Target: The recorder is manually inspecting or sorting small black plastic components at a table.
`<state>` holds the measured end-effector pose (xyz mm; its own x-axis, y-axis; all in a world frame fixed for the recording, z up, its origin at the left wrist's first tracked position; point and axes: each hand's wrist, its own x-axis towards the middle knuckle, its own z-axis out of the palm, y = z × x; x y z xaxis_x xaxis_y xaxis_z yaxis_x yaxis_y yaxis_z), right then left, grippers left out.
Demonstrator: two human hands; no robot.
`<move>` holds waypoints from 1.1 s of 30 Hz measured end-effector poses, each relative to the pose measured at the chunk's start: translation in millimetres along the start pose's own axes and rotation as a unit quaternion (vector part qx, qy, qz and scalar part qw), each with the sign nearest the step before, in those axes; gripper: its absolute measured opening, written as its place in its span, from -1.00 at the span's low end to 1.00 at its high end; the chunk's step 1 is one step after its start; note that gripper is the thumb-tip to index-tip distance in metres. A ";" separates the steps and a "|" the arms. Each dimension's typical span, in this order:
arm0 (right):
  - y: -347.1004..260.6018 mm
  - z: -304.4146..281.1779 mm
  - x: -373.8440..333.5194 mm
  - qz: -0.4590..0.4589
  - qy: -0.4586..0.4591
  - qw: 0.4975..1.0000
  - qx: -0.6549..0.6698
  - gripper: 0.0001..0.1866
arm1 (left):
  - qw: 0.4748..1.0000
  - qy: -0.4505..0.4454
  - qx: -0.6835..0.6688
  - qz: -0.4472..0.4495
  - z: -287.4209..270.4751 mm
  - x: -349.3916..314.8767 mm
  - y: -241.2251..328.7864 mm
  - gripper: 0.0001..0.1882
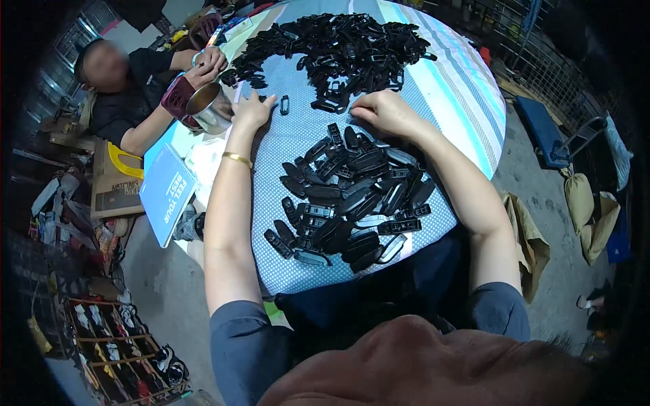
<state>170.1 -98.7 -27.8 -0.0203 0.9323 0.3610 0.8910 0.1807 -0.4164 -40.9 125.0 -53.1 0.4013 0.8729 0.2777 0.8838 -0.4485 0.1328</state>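
Note:
A large heap of small black plastic parts (338, 51) covers the far side of the round table. Closer to me lies a second heap of larger oblong black pieces (355, 196), some showing open frame-like undersides. My left hand (252, 114) is beside a metal mug, its thumb and fingers apart with nothing visible in them. A single black frame-shaped part (284, 105) lies just right of that hand. Between the two heaps, my right hand (384, 111) is closed, fingertips pinched together near the far heap's lower edge. Whatever sits in that pinch is too small to make out.
The metal mug (210, 108) stands at the table's left edge, with a blue book (168, 193) below it. A person (118, 88) sits at the left, hands resting by the far heap. A cardboard box (112, 183) and a blue trolley (542, 132) flank the table.

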 end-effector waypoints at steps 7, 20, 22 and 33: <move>7.7 5.9 -5.8 -0.016 0.039 0.999 0.019 -0.77 | 0.974 -0.111 0.057 0.188 -20.9 -35.6 62.7 -0.60; 3.6 3.3 -4.4 0.039 0.065 0.997 0.029 -0.79 | 0.943 -0.157 -0.218 0.198 -61.8 -42.5 74.2 -0.69; 3.1 2.6 -5.4 0.022 0.073 0.997 0.026 -0.79 | 0.922 -0.205 -0.218 0.244 -55.8 -46.8 75.3 -0.69; -6.4 4.3 -5.3 0.062 0.139 0.968 0.198 -0.77 | 0.728 -0.297 -0.601 0.143 -57.8 -56.4 96.6 -0.70</move>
<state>162.5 -103.5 -30.7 0.2466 0.8444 0.4755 0.6341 0.2305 -0.7381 7.9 21.2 -1.0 0.8764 0.4796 0.0433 0.0391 -0.1604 0.9863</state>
